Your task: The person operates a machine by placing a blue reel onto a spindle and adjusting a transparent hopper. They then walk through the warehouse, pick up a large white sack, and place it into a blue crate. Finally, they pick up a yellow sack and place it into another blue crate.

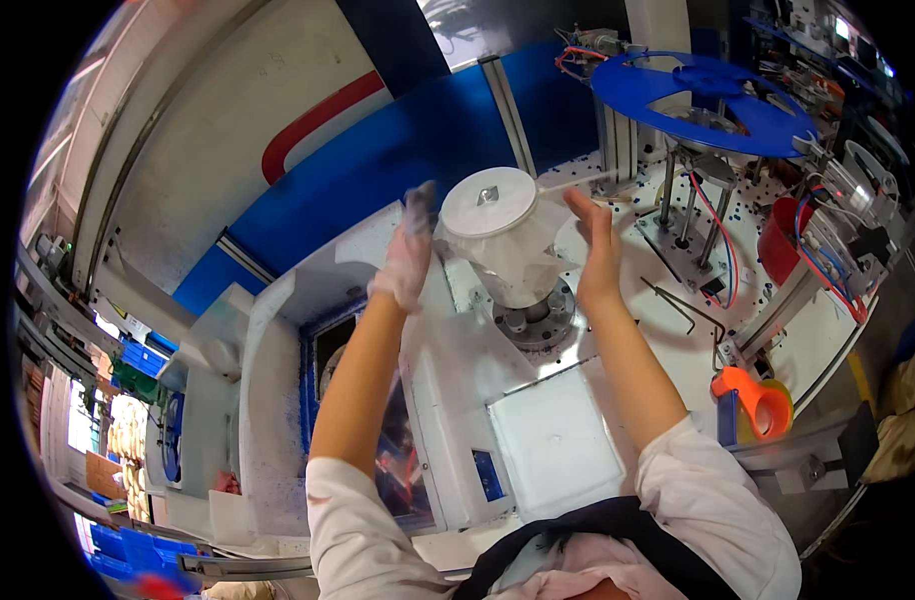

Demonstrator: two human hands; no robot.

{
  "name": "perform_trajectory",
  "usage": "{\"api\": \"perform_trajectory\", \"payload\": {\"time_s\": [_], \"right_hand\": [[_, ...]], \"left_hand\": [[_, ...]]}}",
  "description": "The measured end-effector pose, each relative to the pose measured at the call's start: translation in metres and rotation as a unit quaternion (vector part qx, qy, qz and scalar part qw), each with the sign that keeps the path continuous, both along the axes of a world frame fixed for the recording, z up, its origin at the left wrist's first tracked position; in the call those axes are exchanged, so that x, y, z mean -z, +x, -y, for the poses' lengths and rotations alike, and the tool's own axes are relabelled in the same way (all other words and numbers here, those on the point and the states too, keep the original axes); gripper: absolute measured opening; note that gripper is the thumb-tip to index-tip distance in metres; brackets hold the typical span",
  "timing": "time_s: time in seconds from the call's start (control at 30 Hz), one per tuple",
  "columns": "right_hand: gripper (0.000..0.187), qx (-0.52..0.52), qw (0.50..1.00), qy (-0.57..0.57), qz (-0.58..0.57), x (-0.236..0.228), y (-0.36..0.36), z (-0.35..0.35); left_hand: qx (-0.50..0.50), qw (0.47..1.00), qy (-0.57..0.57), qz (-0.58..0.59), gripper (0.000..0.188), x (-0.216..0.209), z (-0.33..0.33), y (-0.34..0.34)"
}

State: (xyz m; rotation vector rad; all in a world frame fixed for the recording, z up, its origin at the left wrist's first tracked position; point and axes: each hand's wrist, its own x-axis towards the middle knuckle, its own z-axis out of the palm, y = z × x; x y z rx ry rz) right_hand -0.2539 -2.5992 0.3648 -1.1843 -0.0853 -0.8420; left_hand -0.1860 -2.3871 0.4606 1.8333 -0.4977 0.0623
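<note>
Between my two hands stands a white round disc with a small metallic square at its centre. Under it a crumpled translucent plastic sheet or bag hangs round a body that I cannot make out. The whole rests above a round metal flange with bolt holes. My left hand, in a thin whitish glove, is held beside the disc's left edge, fingers stretched and smeared at the tips. To the right of the plastic, my right hand is raised with its fingers extended. Neither hand visibly grips anything.
A large blue spoked wheel sits on metal posts at the back right. Hex keys and an orange tape dispenser lie on the white table. Nearer me is a white square panel; a white machine housing stands left.
</note>
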Motion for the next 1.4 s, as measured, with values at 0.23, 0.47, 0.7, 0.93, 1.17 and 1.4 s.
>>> {"api": "perform_trajectory", "payload": {"time_s": [0.23,0.47,0.7,0.93,1.17,1.4], "right_hand": [[0.039,0.355,0.814,-0.43,0.164,-0.026,-0.035,-0.022],[0.017,0.345,0.767,-0.479,0.254,-0.047,-0.027,-0.022],[0.018,0.345,0.785,-0.452,0.248,-0.037,-0.031,-0.025],[0.023,0.287,0.934,-0.208,0.034,0.037,-0.077,-0.009],[0.049,0.202,0.82,-0.497,-0.2,0.121,-0.184,-0.018],[0.052,0.287,0.701,-0.548,-0.356,0.108,-0.206,0.018]], "left_hand": [[0.026,0.62,0.388,0.682,0.037,-0.027,0.001,-0.07],[0.006,0.617,0.4,0.678,0.027,-0.023,0.011,-0.071],[0.032,0.631,0.419,0.652,0.026,-0.018,0.013,-0.071],[0.062,0.648,0.434,0.623,0.018,-0.016,-0.005,-0.092],[0.131,0.708,0.581,0.38,0.043,0.005,-0.025,-0.112],[0.002,0.788,0.578,0.212,0.079,-0.006,0.007,-0.126]]}}
